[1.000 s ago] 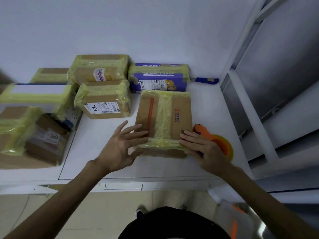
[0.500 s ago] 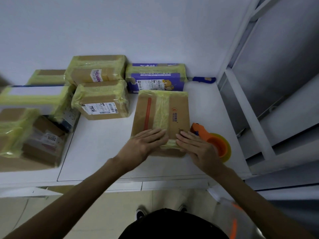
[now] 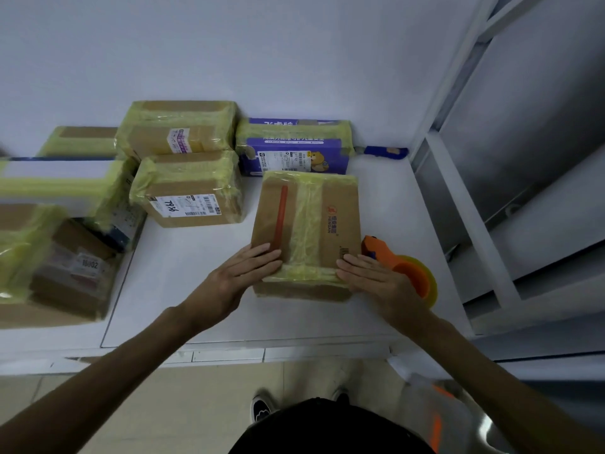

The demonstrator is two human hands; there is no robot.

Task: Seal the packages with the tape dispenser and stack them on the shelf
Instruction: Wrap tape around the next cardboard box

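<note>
A brown cardboard package (image 3: 307, 221) with a red stripe and yellow tape lies flat on the white table (image 3: 183, 290) in front of me. My left hand (image 3: 242, 276) presses with straight fingers on its near left corner. My right hand (image 3: 373, 280) presses flat on its near right corner, on the yellow tape strip running across the near edge. The orange tape dispenser (image 3: 402, 270) lies on the table just right of the package, partly behind my right hand.
Several taped packages (image 3: 190, 191) sit at the back and left of the table, among them a purple box (image 3: 294, 149). A blue-handled tool (image 3: 383, 151) lies by the wall. White shelf frames (image 3: 474, 224) stand to the right.
My left hand slid from the package's middle back to its near left corner. The right hand stayed on the near right corner. The view shifted slightly.
</note>
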